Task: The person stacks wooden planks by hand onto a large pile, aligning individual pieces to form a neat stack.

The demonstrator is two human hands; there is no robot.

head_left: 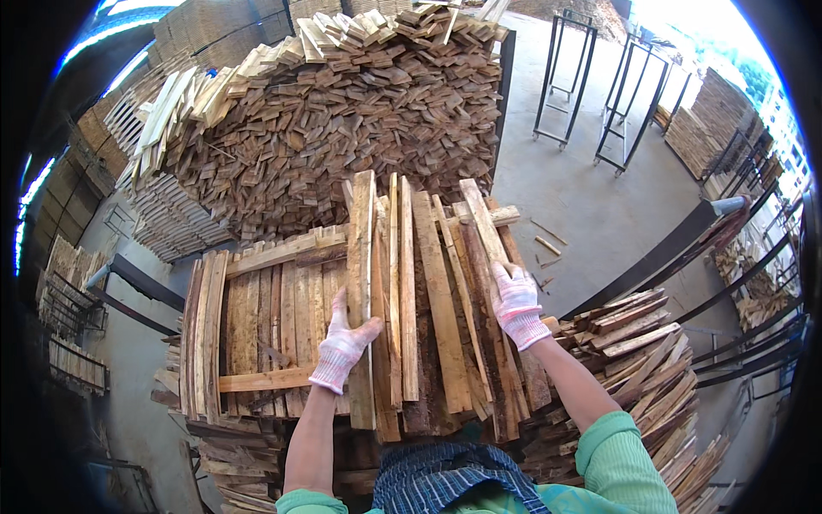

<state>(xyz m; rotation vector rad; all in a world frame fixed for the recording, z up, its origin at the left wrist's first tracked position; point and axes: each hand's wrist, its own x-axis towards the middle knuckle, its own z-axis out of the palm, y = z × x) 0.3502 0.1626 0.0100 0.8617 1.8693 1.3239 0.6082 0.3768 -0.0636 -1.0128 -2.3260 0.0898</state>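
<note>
Left hand (pixel 345 340), thumb spread wide, braces a long board (pixel 360 257) toward seven o'clock while the right hand (pixel 518 301) grips another board (pixel 483 218) toward four, apparently to keep the loose boards (pixel 439 300) between them together at centre, beside flat-laid boards (pixel 289 308) at eight.

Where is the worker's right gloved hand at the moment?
In the head view, the right hand is right of centre, on a pale slanting plank, with several other planks between it and the left hand.
</note>
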